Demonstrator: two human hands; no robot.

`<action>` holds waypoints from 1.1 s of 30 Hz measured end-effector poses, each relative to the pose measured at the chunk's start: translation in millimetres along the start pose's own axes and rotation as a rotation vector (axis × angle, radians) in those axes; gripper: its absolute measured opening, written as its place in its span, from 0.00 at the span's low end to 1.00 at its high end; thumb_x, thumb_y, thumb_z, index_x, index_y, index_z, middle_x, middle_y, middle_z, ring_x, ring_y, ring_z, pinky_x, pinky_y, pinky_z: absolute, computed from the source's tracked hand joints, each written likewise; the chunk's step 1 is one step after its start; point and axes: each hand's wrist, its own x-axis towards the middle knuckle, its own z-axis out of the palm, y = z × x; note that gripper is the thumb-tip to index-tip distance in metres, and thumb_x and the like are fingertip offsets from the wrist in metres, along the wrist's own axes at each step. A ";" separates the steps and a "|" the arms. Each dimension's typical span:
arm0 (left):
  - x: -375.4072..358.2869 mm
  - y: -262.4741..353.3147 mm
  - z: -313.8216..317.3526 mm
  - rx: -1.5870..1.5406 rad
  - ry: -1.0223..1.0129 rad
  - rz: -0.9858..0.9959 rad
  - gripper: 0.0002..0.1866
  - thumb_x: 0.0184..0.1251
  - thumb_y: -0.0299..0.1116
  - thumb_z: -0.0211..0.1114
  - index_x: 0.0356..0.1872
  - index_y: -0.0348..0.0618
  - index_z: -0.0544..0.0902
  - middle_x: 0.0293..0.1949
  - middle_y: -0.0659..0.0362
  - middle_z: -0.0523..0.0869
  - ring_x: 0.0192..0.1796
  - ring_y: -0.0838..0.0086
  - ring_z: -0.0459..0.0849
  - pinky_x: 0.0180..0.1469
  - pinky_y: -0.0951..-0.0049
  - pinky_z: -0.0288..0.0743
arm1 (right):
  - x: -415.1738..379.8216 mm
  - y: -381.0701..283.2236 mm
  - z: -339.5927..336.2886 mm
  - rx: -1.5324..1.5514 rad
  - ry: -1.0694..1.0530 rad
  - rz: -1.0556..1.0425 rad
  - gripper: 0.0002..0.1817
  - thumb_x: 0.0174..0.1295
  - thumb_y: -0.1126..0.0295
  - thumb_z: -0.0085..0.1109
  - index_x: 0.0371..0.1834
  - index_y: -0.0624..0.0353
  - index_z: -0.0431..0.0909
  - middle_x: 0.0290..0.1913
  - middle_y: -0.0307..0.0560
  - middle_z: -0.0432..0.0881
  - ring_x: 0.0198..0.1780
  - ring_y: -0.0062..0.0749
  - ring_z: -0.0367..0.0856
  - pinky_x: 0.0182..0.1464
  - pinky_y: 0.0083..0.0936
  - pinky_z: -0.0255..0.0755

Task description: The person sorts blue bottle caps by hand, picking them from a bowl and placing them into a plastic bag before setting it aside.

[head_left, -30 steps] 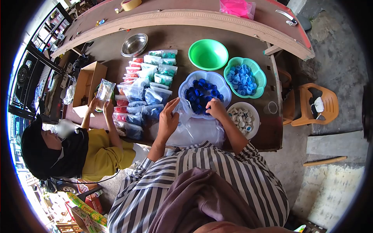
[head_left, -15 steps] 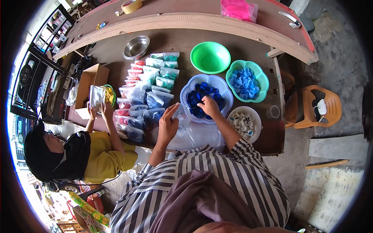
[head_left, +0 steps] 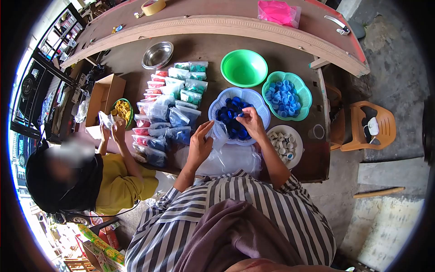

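My left hand (head_left: 200, 144) is at the near left of the lavender basket (head_left: 214, 100), fingers closed on the edge of a clear plastic bag (head_left: 220, 133). The bag's mouth faces the basket. Dark blue bottle caps (head_left: 234, 105) lie heaped in that basket. Over its right side my right hand (head_left: 252, 124) pinches a dark blue bottle cap (head_left: 240, 115) between thumb and fingers. More flat clear bags (head_left: 231, 162) lie on the table in front of my body, partly under my left hand.
Filled bags (head_left: 168, 111) stand in rows at left. Around the lavender basket are a green bowl (head_left: 244, 68), a teal basket (head_left: 309, 102) of light blue caps and a white bowl (head_left: 300, 149) of white caps. A co-worker (head_left: 122, 181) handles a bag beside a cardboard box (head_left: 103, 97).
My right hand has lifted out of the dark blue caps with a cap in its fingers. The bag at my left hand stands more open. The co-worker's bag has been lowered and tilted.
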 end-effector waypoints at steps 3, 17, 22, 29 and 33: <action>1.0 3.5 2.9 0.003 0.001 -0.002 0.31 0.52 0.16 0.55 0.61 0.42 0.80 0.59 0.50 0.82 0.25 0.75 0.77 0.32 0.75 0.72 | -21.0 -70.3 12.0 0.133 0.099 -0.157 0.21 0.58 0.68 0.72 0.50 0.60 0.73 0.45 0.48 0.82 0.43 0.32 0.83 0.47 0.29 0.77; -2.6 -5.6 -5.1 -0.018 0.045 0.015 0.31 0.51 0.15 0.54 0.61 0.41 0.79 0.60 0.52 0.82 0.24 0.77 0.76 0.30 0.77 0.71 | 29.0 72.9 22.9 -0.327 -0.003 -0.050 0.16 0.53 0.69 0.73 0.42 0.60 0.79 0.41 0.50 0.81 0.36 0.38 0.84 0.42 0.31 0.78; 4.2 0.7 -2.1 -0.007 0.019 -0.004 0.32 0.51 0.14 0.54 0.62 0.41 0.79 0.60 0.51 0.82 0.26 0.76 0.76 0.32 0.77 0.71 | 23.6 72.3 34.7 -0.594 0.015 -0.169 0.19 0.50 0.71 0.72 0.45 0.57 0.77 0.41 0.51 0.79 0.43 0.47 0.81 0.47 0.38 0.76; 18.3 27.8 -36.1 -0.199 -0.028 -0.103 0.34 0.51 0.13 0.51 0.64 0.44 0.79 0.62 0.52 0.80 0.28 0.84 0.78 0.29 0.82 0.74 | 31.5 74.7 17.4 -0.402 -0.034 -0.108 0.16 0.53 0.73 0.67 0.47 0.57 0.82 0.42 0.53 0.81 0.45 0.47 0.81 0.49 0.36 0.76; 29.4 33.9 -71.8 -0.427 -0.030 -0.104 0.32 0.56 0.15 0.47 0.64 0.43 0.79 0.64 0.55 0.77 0.28 0.88 0.77 0.29 0.86 0.73 | 27.6 32.2 0.0 -0.273 -0.028 -0.039 0.15 0.57 0.74 0.66 0.47 0.63 0.79 0.46 0.53 0.82 0.44 0.42 0.84 0.48 0.33 0.79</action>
